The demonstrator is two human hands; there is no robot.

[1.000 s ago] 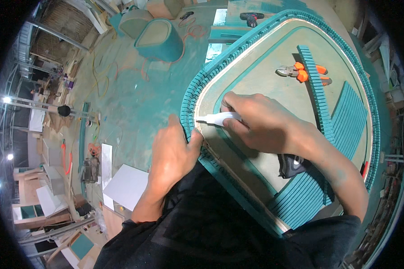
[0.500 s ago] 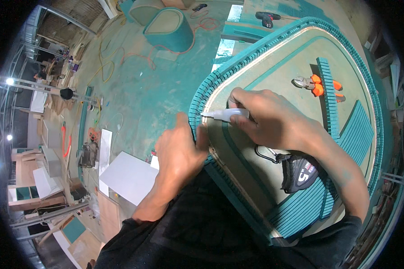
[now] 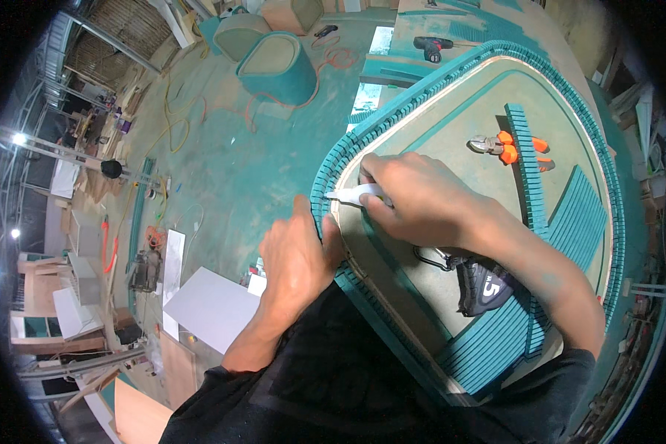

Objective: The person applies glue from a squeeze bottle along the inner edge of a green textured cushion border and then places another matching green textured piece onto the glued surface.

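Note:
A rounded panel lies in front of me, rimmed by a green slotted strip. My left hand grips this strip at the near left bend, thumb inside and fingers outside. In my right hand is a small white squeeze bottle, pinched between thumb and fingers. Its narrow nozzle points left, with the tip at the strip's slots just beyond my left fingertips. Whether anything flows from it cannot be made out.
Orange-handled pliers lie partly under a loose slotted strip. A black tape measure and slotted green sheets rest on the panel. Beyond are a cordless drill and a green rounded base; hoses cross the floor.
The view has shifted slightly, so the panel appears a little farther left and lower. My right hand and the bottle stay at the strip; my left hand keeps its grip.

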